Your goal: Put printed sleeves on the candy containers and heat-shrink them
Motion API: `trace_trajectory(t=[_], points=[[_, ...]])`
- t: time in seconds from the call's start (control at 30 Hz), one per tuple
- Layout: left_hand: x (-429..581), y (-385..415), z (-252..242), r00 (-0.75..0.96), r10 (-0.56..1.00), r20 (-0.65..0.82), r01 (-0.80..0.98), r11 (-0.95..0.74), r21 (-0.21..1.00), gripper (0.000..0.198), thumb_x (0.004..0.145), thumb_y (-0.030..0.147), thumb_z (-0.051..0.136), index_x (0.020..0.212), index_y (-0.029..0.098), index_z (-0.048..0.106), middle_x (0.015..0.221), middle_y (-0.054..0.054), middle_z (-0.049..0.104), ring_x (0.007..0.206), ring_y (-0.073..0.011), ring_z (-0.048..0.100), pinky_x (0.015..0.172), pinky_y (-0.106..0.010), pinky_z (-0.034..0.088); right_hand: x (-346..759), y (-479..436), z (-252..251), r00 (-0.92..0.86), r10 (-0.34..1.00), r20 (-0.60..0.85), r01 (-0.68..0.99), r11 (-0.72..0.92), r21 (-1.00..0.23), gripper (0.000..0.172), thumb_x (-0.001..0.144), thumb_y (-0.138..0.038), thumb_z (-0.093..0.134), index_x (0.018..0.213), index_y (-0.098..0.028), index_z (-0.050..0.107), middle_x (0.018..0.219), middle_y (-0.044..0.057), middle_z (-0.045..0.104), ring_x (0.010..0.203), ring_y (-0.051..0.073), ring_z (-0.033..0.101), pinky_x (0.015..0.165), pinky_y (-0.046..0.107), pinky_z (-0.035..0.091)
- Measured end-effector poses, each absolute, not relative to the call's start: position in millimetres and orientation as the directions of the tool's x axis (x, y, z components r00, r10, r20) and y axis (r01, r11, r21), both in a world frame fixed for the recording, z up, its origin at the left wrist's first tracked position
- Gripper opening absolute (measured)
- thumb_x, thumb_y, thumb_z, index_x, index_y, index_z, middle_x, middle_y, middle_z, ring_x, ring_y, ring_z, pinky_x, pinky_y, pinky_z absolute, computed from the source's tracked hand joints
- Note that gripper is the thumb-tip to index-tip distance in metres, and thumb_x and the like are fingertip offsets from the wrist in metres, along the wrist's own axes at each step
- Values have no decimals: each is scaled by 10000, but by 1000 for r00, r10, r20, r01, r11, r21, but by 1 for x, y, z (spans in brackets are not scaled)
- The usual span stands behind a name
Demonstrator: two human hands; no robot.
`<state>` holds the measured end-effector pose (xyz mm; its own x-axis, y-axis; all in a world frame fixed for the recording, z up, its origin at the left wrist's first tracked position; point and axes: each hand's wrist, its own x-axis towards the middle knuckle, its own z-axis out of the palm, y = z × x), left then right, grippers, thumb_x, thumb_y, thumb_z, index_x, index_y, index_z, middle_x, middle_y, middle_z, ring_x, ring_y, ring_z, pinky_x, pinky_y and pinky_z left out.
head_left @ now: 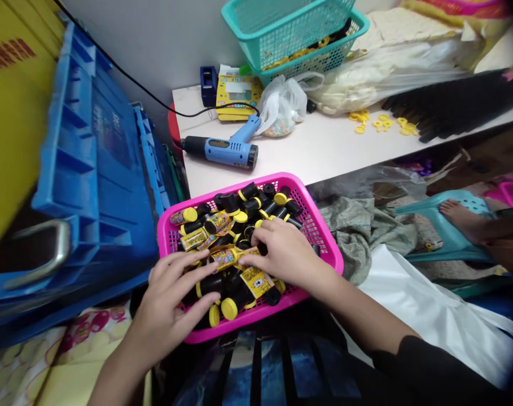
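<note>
White bench point(290, 155) behind a pink basket point(327, 242) heaped with black, yellow-capped tubes point(238, 297). Atop the heap lies a glossy yellow cylinder point(223, 259) with multicoloured print. Left hand point(167, 301) spread open beside it; right hand point(288, 248) half curled at its end, grip unclear.

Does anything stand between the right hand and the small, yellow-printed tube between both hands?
Nothing visible does: the bare right hand is at one end of the yellow-printed tube; black yellow-capped cylinders lie nearby in the pink plastic basket.
</note>
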<state>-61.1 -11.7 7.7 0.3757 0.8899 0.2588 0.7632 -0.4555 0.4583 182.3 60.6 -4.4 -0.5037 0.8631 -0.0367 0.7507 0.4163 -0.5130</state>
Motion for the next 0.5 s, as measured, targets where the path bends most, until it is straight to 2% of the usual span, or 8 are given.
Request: trace_trajectory(t=[0.07,0.17,0.27,0.3,0.37,0.43,0.5], points=[[-59,-9,6,338,902,267,757,-429,492,313,835,275,680,1145,308,713,1214,-67,704,1106,-278,609,976,-442,456,181,58,-10,-527,849,-37,754,447,-481,294,854,-448,691,800,-160,706,841,75,644,839,221,556,721,356,393],[-54,-5,9,311,899,308,723,-434,537,235,819,231,686,1032,301,758,1115,-56,745,1026,-260,649,941,-416,485,187,58,-15,-538,842,27,710,470,-524,219,910,-345,642,817,-174,743,811,60,657,807,196,549,734,346,409],[-42,-6,15,154,938,309,631,-334,700,125,820,201,695,887,283,761,929,-26,770,870,-206,688,866,-346,522,198,56,-15,-497,824,271,616,555,-559,207,944,-320,599,964,-196,763,838,61,677,786,185,532,717,340,429],[-36,-7,17,74,970,233,558,-234,796,96,842,223,683,888,276,748,889,-17,769,820,-189,696,823,-321,537,201,54,-14,-481,785,390,571,618,-540,202,954,-297,584,1031,-217,753,860,57,682,787,181,530,709,336,434],[-22,-7,19,-31,999,-23,320,31,947,130,893,320,640,987,258,707,886,-20,770,772,-173,710,749,-293,561,205,47,-13,-464,630,623,481,770,-420,228,950,-225,587,1131,-266,720,907,44,689,814,174,531,708,327,444],[-7,-4,21,1,968,-249,57,249,967,286,898,418,627,1114,231,644,918,-40,767,770,-174,719,719,-289,578,207,39,-16,-435,451,779,426,865,-264,271,898,-172,652,1127,-303,717,885,25,675,846,171,517,720,308,457],[4,2,22,92,932,-351,-99,360,928,415,843,440,693,1171,205,599,892,-43,757,761,-171,716,716,-286,582,208,32,-21,-391,378,839,425,883,-200,283,835,-169,728,1065,-333,737,823,19,632,856,176,495,725,292,468]])
